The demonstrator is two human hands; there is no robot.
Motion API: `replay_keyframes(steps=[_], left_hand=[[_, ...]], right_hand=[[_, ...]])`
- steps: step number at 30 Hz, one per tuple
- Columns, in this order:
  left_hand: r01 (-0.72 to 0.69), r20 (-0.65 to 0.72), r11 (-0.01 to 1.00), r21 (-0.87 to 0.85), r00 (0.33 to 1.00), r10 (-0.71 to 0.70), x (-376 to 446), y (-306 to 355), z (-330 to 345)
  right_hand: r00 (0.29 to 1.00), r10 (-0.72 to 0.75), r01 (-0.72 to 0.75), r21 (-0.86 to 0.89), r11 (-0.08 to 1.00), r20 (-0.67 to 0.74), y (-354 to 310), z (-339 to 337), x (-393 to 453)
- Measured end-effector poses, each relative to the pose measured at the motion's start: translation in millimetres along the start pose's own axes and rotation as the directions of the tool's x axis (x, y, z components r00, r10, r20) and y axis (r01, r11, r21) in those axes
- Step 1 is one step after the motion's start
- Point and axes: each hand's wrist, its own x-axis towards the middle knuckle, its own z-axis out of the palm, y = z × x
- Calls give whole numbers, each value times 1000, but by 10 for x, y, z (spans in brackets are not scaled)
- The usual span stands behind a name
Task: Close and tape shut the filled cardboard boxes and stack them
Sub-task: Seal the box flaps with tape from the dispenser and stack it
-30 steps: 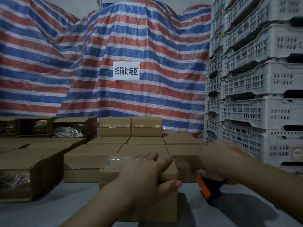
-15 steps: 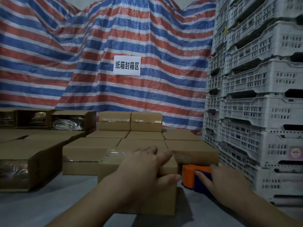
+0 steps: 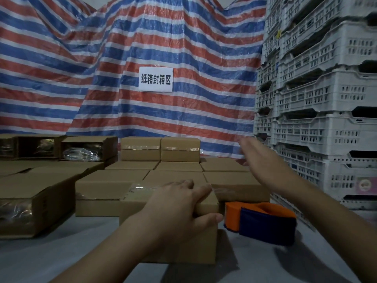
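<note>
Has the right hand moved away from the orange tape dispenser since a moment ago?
Yes. The right hand has let go of the tape dispenser, which now sits on the table beside the box, and has risen up and away toward the white crates.

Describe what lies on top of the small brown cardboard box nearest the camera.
The left hand rests on the small brown cardboard box, fingers over its far top edge. Clear shiny tape shows on the lid beside it. The lid beneath the hand is covered.
</note>
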Motion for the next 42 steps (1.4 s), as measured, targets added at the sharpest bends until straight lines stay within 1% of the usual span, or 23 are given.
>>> replay_keyframes(steps=[1,2,5,7,10,12,13,16,20,25,27,28,29,30,31,32,34,36,38,39,40,42], left_hand=[[-2,-2,1000,3,1000,2,1,2,-3],[-4,-3,1000,6,1000,4,-4,5,-6],[-3,-11,1000,23,1000,3,-17,17,-12],[-10,-26,999,32,1000,11,-24,20,-21],[-28,-42,999,15,999,29,-38,21,-26],[-15,-53,999,32,998,17,-36,23,-20],[-2,-65,999,46,998,5,-27,26,-13],[16,-116,999,51,993,-10,1,26,6],[28,-139,999,-29,990,-32,-14,6,49],[25,-159,991,-130,986,-45,-16,17,71],[15,-192,975,-222,980,-59,-32,22,67],[7,-217,949,-316,973,-79,-52,27,58],[5,-239,900,-436,964,-120,-75,32,35],[-1,-263,831,-556,949,-174,-105,31,-1],[-11,-294,769,-640,928,-231,-140,4,-38],[-22,-337,736,-677,898,-284,-177,-33,-73],[-13,-429,746,-666,825,-369,-262,-149,-119],[21,-463,731,-682,762,-453,-355,-284,-142],[88,-430,692,-716,727,-536,-451,-422,-99],[141,-383,662,-736,720,-579,-495,-483,-55],[192,-323,624,-757,721,-614,-537,-530,-3],[246,-191,519,-819,735,-651,-619,-588,106]], right_hand=[[999,18,-23,138,990,36,-111,39,93],[997,36,-50,233,971,63,-217,98,181],[994,38,-77,389,918,107,-454,328,344],[989,36,-95,435,895,144,-515,519,343],[967,137,-224,459,860,215,-418,841,226],[948,201,-305,522,797,247,-276,1002,100],[944,209,-320,563,762,254,-212,1048,40],[963,154,-265,667,697,222,-49,1104,-121],[975,161,-221,754,618,154,-18,1112,-280],[973,157,-230,758,610,169,-34,1090,-352],[969,159,-247,748,616,188,-34,1080,-440],[961,173,-277,736,617,217,-14,1081,-493],[954,192,-301,723,622,232,17,1097,-543],[950,207,-314,711,629,236,37,1110,-578],[946,213,-324,711,624,244,39,1106,-586],[942,235,-335,717,611,239,45,1089,-565],[937,282,-342,700,627,205,76,1041,-517],[944,293,-312,686,657,148,97,965,-506],[958,261,-272,681,680,122,151,933,-547],[955,269,-282,675,681,127,157,934,-561],[947,281,-312,663,681,157,161,938,-593],[922,274,-387,619,683,275,141,951,-717]])
